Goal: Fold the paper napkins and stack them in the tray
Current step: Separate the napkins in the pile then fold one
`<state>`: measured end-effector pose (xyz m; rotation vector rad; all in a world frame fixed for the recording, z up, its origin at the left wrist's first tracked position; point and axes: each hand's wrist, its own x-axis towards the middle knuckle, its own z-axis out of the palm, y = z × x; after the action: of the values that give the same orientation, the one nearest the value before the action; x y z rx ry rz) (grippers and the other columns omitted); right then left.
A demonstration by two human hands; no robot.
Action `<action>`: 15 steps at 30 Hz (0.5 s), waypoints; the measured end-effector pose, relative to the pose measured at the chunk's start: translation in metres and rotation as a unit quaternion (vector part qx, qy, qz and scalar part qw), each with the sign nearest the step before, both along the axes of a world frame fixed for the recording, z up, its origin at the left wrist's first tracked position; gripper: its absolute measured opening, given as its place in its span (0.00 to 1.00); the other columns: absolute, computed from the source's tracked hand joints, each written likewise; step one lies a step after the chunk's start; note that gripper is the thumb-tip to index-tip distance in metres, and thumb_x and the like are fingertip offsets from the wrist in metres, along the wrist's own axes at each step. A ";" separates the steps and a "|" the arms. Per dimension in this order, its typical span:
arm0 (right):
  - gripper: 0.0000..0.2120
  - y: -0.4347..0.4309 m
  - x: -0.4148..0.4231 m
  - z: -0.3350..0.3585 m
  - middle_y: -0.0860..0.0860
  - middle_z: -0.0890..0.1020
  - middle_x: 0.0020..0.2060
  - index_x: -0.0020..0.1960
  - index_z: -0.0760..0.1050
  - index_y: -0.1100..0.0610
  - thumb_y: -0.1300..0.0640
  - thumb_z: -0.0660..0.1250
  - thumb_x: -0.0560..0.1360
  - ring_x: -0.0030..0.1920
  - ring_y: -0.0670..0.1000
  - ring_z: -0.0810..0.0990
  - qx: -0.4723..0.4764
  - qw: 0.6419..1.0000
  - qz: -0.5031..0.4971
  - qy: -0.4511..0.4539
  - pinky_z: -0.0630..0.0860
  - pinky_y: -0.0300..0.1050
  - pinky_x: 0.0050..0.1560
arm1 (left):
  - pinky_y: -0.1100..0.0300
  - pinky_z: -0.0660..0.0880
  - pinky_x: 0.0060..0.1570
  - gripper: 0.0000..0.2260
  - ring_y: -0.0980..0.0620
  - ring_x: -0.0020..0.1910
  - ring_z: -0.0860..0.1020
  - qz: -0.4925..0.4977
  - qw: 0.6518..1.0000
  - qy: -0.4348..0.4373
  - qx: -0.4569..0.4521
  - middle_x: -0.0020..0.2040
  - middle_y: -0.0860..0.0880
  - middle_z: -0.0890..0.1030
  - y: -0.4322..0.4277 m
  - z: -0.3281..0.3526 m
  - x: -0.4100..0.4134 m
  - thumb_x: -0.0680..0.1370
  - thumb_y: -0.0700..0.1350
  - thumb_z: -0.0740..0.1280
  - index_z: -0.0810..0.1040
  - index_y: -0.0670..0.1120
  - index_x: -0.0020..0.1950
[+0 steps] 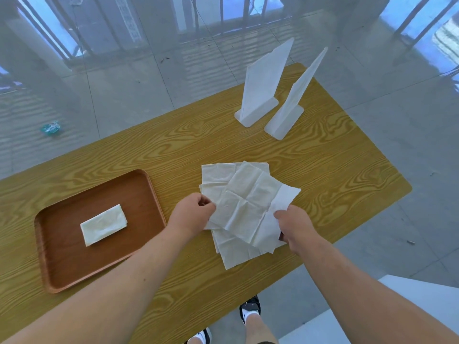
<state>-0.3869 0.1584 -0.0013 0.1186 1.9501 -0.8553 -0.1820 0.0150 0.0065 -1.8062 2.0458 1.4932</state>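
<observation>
Here left hand [192, 214], right hand [295, 227] pinch napkin [246, 204] over pile [218, 173].

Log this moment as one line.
left hand, right hand pinch top napkin | napkin pile beneath | tray holds folded napkin

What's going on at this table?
A person is partway through folding paper napkins. The left hand and right hand each pinch an edge of the top napkin, which is unfolded and lies on a loose pile on the table. One folded napkin lies in the tray. Two white stands sit at the far end.
</observation>
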 end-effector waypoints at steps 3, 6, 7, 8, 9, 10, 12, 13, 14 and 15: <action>0.11 0.001 -0.003 0.006 0.61 0.86 0.57 0.60 0.81 0.58 0.64 0.62 0.82 0.57 0.64 0.86 -0.065 0.997 0.020 -0.027 0.84 0.66 0.56 | 0.52 0.81 0.44 0.07 0.47 0.49 0.84 0.031 0.998 0.036 0.035 0.47 0.50 0.86 -0.007 -0.005 0.003 0.78 0.54 0.73 0.82 0.52 0.50; 0.13 -0.002 -0.007 0.017 0.57 0.88 0.55 0.61 0.82 0.55 0.64 0.62 0.84 0.51 0.57 0.89 -0.145 0.985 0.019 -0.087 0.86 0.52 0.44 | 0.57 0.79 0.48 0.14 0.49 0.55 0.83 0.052 0.991 0.091 0.089 0.53 0.50 0.85 -0.010 -0.006 0.002 0.77 0.58 0.75 0.82 0.52 0.57; 0.13 -0.003 -0.008 0.023 0.58 0.89 0.55 0.61 0.83 0.55 0.65 0.62 0.84 0.51 0.56 0.89 -0.169 0.979 0.021 -0.112 0.85 0.50 0.42 | 0.57 0.78 0.51 0.17 0.49 0.57 0.82 0.056 0.987 0.103 0.107 0.55 0.50 0.85 -0.011 -0.005 0.001 0.76 0.60 0.76 0.81 0.52 0.59; 0.14 -0.005 -0.011 0.028 0.58 0.88 0.56 0.61 0.83 0.55 0.65 0.62 0.84 0.51 0.56 0.89 -0.190 0.972 0.023 -0.134 0.85 0.49 0.42 | 0.57 0.77 0.53 0.22 0.51 0.58 0.82 0.055 0.985 0.110 0.123 0.57 0.51 0.84 -0.012 -0.005 0.001 0.74 0.62 0.76 0.80 0.53 0.62; 0.14 -0.006 -0.013 0.033 0.58 0.88 0.56 0.61 0.83 0.56 0.65 0.62 0.84 0.52 0.56 0.89 -0.209 0.965 0.026 -0.153 0.85 0.50 0.43 | 0.55 0.77 0.57 0.26 0.52 0.59 0.81 0.052 0.983 0.114 0.136 0.58 0.52 0.84 -0.012 -0.004 0.001 0.73 0.65 0.76 0.79 0.53 0.64; 0.15 -0.007 -0.016 0.037 0.58 0.88 0.57 0.61 0.85 0.56 0.66 0.61 0.84 0.52 0.56 0.88 -0.227 0.958 0.029 -0.171 0.85 0.50 0.45 | 0.53 0.76 0.62 0.30 0.53 0.61 0.80 0.049 0.981 0.115 0.149 0.60 0.53 0.83 -0.012 -0.004 0.001 0.71 0.68 0.76 0.79 0.53 0.66; 0.16 -0.009 -0.021 0.045 0.58 0.88 0.56 0.57 0.87 0.55 0.66 0.61 0.83 0.53 0.56 0.88 -0.256 0.944 0.032 -0.205 0.86 0.51 0.47 | 0.47 0.73 0.71 0.32 0.53 0.63 0.79 0.048 0.976 0.122 0.176 0.62 0.53 0.83 -0.012 -0.005 0.002 0.69 0.71 0.75 0.79 0.53 0.65; 0.16 -0.010 -0.023 0.049 0.58 0.88 0.56 0.57 0.88 0.55 0.65 0.62 0.82 0.53 0.56 0.88 -0.268 0.938 0.034 -0.219 0.86 0.51 0.47 | 0.46 0.72 0.73 0.32 0.53 0.64 0.79 0.049 0.971 0.133 0.195 0.64 0.52 0.82 -0.012 -0.004 0.001 0.68 0.73 0.75 0.79 0.54 0.64; 0.15 -0.010 -0.025 0.051 0.58 0.88 0.55 0.57 0.88 0.55 0.65 0.63 0.81 0.53 0.56 0.88 -0.279 0.931 0.036 -0.232 0.85 0.51 0.48 | 0.46 0.72 0.73 0.33 0.52 0.64 0.80 0.051 0.963 0.147 0.220 0.65 0.50 0.82 -0.011 -0.003 0.000 0.66 0.73 0.75 0.79 0.54 0.63; 0.14 -0.010 -0.027 0.053 0.58 0.87 0.55 0.58 0.87 0.55 0.65 0.65 0.79 0.53 0.56 0.88 -0.288 0.925 0.036 -0.245 0.85 0.51 0.48 | 0.47 0.73 0.72 0.35 0.52 0.63 0.80 0.053 0.953 0.159 0.251 0.68 0.48 0.81 -0.009 -0.001 -0.001 0.65 0.73 0.75 0.78 0.52 0.64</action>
<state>-0.4137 0.1481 0.0515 -0.0834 1.1782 -1.1858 -0.1828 0.0057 0.0057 -1.5667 1.4735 2.2072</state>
